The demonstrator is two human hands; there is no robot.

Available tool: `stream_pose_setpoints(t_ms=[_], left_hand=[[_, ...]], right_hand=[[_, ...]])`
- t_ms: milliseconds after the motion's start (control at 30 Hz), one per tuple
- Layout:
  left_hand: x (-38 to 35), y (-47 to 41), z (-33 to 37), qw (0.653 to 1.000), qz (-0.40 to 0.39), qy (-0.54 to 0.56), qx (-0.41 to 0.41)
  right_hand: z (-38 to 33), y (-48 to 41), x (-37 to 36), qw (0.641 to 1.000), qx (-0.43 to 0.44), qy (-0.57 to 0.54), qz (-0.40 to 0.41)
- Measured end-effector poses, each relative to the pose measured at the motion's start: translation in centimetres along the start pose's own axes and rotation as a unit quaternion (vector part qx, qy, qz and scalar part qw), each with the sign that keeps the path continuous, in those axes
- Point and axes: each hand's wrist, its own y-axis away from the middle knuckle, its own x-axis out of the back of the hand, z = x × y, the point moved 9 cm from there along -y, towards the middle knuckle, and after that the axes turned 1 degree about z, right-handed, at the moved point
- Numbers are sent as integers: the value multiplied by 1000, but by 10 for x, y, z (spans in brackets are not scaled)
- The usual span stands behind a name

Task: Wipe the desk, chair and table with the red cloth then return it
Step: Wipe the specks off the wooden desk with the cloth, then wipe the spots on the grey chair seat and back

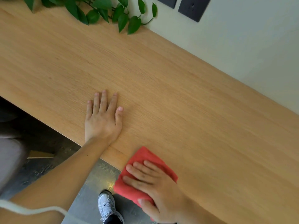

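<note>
Right hand spread flat on red cloth at desk edge, left hand open, palm down

The scene is evenly and brightly lit by soft, diffuse light; its source cannot be told. Only faint shadows are cast beside the left hand on the desk. A small yellowish glare is seen on the floor near the desk edge. The space under the desk at the left is left dark. Motion blur is shown by the right hand, the cloth and the wood grain. Straight edges are tilted and slightly bowed by the wide lens.
</note>
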Motion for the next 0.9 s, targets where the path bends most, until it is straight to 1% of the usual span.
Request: stream_pose_setpoints(t_ms=[67,167,200,233,267,300,333,367,400,433,467,500,533,567,600,633,667,733,767,800,833,900], left_hand=[[0,1,1,1000,0,0,-4],[0,2,-1,1000,-5,-7,-2],[0,3,-1,1000,-5,-3,-3],[0,2,0,1000,-4,5,-11],[2,3,1,999,-1,24,-24],[5,5,1,998,0,57,-39],[9,9,1,993,-5,107,-52],[11,13,1,983,-21,177,-53],[13,18,-1,964,-49,260,-34],[16,25,-3,934,-83,348,2],[20,33,-4,892,-118,435,40],[27,43,-1,845,-145,510,61],[38,54,4,810,-166,560,62],[52,65,10,789,-183,585,50],[68,76,15,778,-195,596,34],[83,88,19,775,-200,599,21],[99,97,20,776,-196,599,12],[130,115,14,775,-165,610,4],[147,124,10,778,-140,612,1],[164,134,3,789,-105,606,3],[181,143,-5,808,-63,585,8],[214,168,-25,862,37,506,25]], right_hand=[[-5,11,-5,999,-36,-21,-16],[-16,12,-8,992,-86,-84,-43],[-21,13,-9,987,-96,-114,-61],[-20,18,-5,971,-137,-186,-58],[-18,24,7,942,-192,-276,-13],[-13,32,20,894,-257,-363,52],[-4,42,27,839,-318,-428,111],[5,53,34,790,-355,-469,176],[12,63,40,750,-373,-492,238],[17,63,45,709,-390,-519,277],[19,59,51,681,-401,-538,293],[15,54,61,679,-401,-538,298],[11,46,75,699,-390,-521,297],[5,35,90,725,-374,-502,288],[-5,23,104,758,-343,-487,267],[-17,11,116,788,-308,-475,241],[-29,-1,127,811,-274,-468,220],[-51,-21,141,842,-218,-462,171],[-65,-31,147,854,-187,-462,147],[-80,-39,152,866,-151,-460,128],[-93,-47,156,876,-121,-453,108],[-123,-61,159,903,-62,-421,52]])
